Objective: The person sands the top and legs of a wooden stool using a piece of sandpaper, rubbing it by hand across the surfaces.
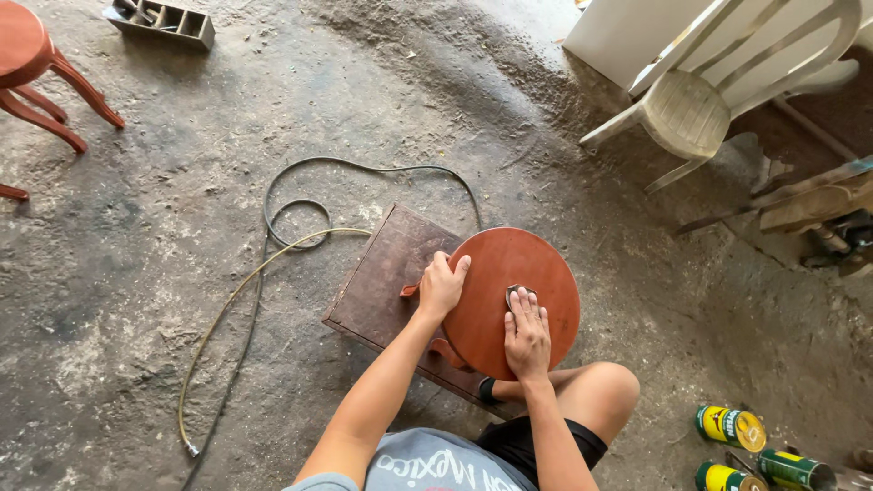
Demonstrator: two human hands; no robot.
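Head view, looking down on a dusty concrete floor [182, 273]. Far left: part of a second red-brown stool [36, 73], upright, well apart from the work; above it a grey compartmented tray [159, 23]. Left of centre: a dark cable [364, 166] and a pale hose [236, 300] looped across the floor, the hose ending near the lower edge.

Centre: a low dark wooden board [382, 282] carries the round red-brown stool [523, 291], tipped so that its circular seat faces the camera; legs show only as stubs beneath the left rim. The left hand [443, 286] grips the seat's left edge, fingers curled over the rim, steadying it. The right hand [526, 332] lies flat on the seat face, fingers extended, pressing a small dark pad [516, 293], probably sandpaper, against the wood. A bent knee [600, 391] sits just beside the seat's lower right rim.

Handling, as judged: the stool is rigid wood, moderately light, its smooth coated face likely slippery, so the rim or legs offer the surer hold; the finish would mark easily. The seat itself has no long axis; the stool's axis, seat to feet, seems to run down and away to the left, under the seat, though its exact tilt cannot be told.

Right: a white plastic chair [691, 109], upper corner; three yellow-and-green tins [732, 427] at lower right, lying on their sides, well apart from the stool
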